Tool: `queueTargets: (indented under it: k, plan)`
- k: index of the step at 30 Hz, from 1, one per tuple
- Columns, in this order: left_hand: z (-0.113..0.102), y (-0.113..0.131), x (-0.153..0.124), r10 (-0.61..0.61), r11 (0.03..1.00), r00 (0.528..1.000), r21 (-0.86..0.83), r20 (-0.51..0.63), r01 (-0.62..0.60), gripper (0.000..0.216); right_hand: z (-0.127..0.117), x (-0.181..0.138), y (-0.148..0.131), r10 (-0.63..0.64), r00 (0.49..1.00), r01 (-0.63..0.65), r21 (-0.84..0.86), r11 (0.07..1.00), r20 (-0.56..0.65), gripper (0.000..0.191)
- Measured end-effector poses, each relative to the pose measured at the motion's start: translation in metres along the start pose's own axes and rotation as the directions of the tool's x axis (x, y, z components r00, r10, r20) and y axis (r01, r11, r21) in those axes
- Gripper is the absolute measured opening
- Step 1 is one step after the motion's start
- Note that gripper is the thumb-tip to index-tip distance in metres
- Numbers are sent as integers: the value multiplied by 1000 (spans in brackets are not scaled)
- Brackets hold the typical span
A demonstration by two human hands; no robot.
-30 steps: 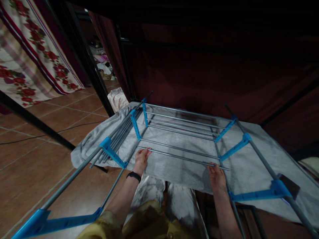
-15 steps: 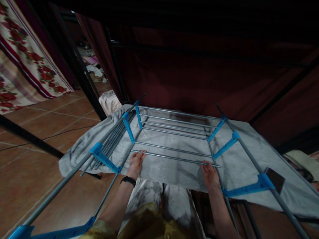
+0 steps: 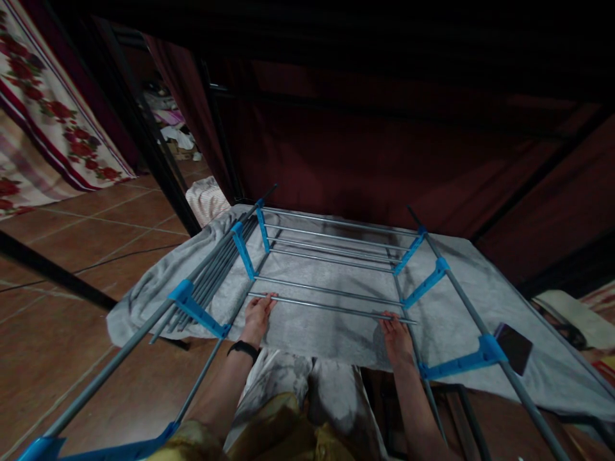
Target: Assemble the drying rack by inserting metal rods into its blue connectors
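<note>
A thin grey metal rod (image 3: 327, 308) lies level between my two hands. My left hand (image 3: 258, 314), with a dark band at the wrist, is closed on the rod near its left end. Toward the other end, my right hand (image 3: 396, 333) grips the same rod with fingers and thumb. Around them stands a rack frame of grey tubes with blue plastic brackets (image 3: 243, 251); several crossbars (image 3: 331, 292) span it beyond the rod. The right-hand bracket (image 3: 456, 366) near my right forearm has no bar at its inner end that I can make out.
Several loose tubes (image 3: 204, 288) lie at the left on a grey blanket (image 3: 307, 339) covering the bed. A dark phone (image 3: 513, 347) rests at the right. Black posts (image 3: 158, 147) and a dark red curtain (image 3: 365, 153) stand behind. Tiled floor (image 3: 62, 358) shows at the left.
The whole view has shifted slightly, so the rack and hands appear a little further left. Both hands keep their hold on the rod, which stays at nearly the same place against the frame.
</note>
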State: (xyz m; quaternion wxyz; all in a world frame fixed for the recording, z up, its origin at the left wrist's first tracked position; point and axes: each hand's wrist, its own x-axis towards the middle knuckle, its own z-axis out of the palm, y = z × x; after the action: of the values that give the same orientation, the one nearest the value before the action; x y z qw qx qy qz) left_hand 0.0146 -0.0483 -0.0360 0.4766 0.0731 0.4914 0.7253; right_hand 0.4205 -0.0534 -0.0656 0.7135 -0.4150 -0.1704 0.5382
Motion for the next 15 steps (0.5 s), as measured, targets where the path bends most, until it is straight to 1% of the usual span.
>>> queueTargets:
  k: [3,8,15]
  plan:
    - [1,2,0,-2,1000,1000,6,-10,2,20,-1,2,1,3,1000,-3,-6,1000,-5,27]
    - [1,5,-2,-20,1000,1000,18,3,20,18,-1,3,2,5,1000,-5,-5,1000,-18,20]
    - [-1,2,2,-33,999,999,8,0,33,18,1,4,0,26,999,-25,6,1000,-43,17]
